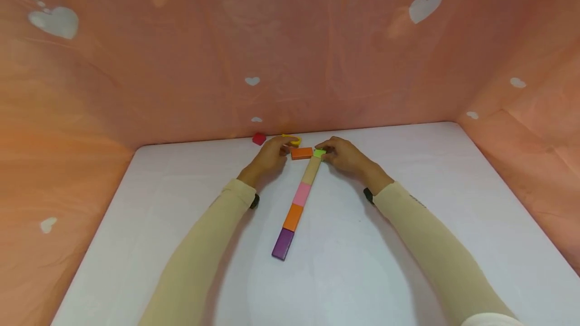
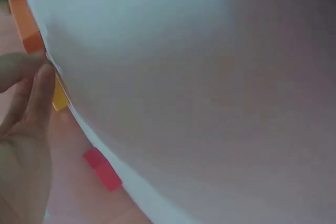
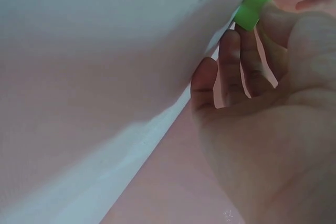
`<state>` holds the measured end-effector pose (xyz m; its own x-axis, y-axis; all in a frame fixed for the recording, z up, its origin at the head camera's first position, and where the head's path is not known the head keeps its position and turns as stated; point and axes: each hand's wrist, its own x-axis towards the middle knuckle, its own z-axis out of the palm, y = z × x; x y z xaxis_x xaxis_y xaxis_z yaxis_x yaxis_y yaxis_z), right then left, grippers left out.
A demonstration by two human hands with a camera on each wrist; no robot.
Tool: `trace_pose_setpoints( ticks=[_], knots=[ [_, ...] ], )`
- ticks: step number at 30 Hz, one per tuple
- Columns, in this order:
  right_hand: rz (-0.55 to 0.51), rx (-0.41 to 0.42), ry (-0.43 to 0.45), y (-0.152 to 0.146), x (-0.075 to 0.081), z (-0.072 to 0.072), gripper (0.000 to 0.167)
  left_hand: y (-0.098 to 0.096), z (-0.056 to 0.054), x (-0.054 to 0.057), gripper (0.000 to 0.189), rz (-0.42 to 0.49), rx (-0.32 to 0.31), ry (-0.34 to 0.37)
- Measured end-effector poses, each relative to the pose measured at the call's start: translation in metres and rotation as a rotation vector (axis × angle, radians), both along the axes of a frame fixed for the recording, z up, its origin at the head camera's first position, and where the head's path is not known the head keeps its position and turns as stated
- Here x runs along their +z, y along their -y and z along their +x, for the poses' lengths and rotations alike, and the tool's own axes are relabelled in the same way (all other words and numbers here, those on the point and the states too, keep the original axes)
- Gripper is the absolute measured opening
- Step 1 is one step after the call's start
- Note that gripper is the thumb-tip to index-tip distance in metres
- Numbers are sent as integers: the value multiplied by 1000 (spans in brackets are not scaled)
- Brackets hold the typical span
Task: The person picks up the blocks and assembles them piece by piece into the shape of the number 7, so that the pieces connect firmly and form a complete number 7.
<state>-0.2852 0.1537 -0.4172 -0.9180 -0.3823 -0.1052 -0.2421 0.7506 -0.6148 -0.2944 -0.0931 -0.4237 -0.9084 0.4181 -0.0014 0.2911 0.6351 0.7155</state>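
Note:
My right hand (image 1: 345, 156) pinches a light green block (image 1: 319, 153) at the far end of a line of blocks. In the right wrist view, the thumb and fingertips meet the green block (image 3: 252, 9). A beige block (image 1: 311, 170) adjoins it, then pink (image 1: 301, 194), orange (image 1: 293, 217) and purple (image 1: 283, 244) ones run toward me. My left hand (image 1: 270, 155) reaches beside another orange block (image 1: 301, 153), its fingers extended over a curved yellow block (image 1: 296, 142). The left wrist view shows the fingertips close together between the orange block (image 2: 26, 24) and the yellow one.
A red block (image 1: 259, 138) lies left of the left hand by the table's far edge. The white-covered table (image 1: 181, 205) meets an orange-pink cloth backdrop (image 1: 290, 54) with white hearts, which also rises along both sides.

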Motion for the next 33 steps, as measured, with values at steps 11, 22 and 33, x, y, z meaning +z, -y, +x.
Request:
trace_pose_setpoints(
  ticks=[11,22,33],
  knots=[
    [-28,-2,18,-3,3,6,35,17,-10,6,43,5,17,-62],
    [-26,-3,-1,-4,-1,6,35,18,-18,3,42,-159,-5,-121],
    [-29,21,-13,-1,0,8,36,22,-24,-5,32,-50,82,-40]
  ],
)
